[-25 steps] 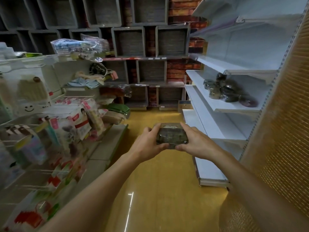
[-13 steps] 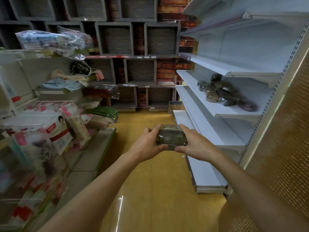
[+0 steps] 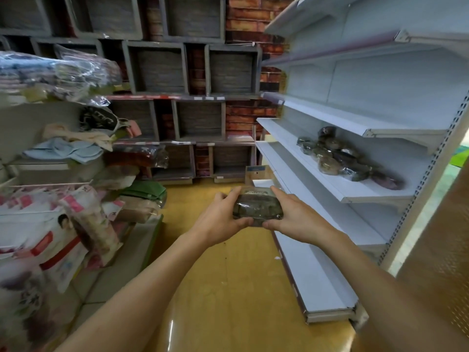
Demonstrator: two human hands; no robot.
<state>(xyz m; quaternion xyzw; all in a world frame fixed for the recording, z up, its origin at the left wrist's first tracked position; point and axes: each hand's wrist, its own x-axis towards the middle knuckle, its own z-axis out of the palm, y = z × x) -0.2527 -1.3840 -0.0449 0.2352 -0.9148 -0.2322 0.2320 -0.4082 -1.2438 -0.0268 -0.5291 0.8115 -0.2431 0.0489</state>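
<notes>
Left hand (image 3: 220, 222) and right hand (image 3: 295, 219) fingers clamped on either end of the clear packet (image 3: 256, 207), keeping it level. Similar packets (image 3: 340, 158) lie on the white shelf (image 3: 317, 179), up and right of the fingers: probably its destination.

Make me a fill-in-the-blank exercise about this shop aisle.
Of the left hand and right hand, ____ grip the packet.
The dark wrapped goods lie on a shelf coloured ____.
Those goods lie to the packet's ____.
The wall behind the cubbies shows red ____.
Missing words: both; white; right; bricks.
</notes>
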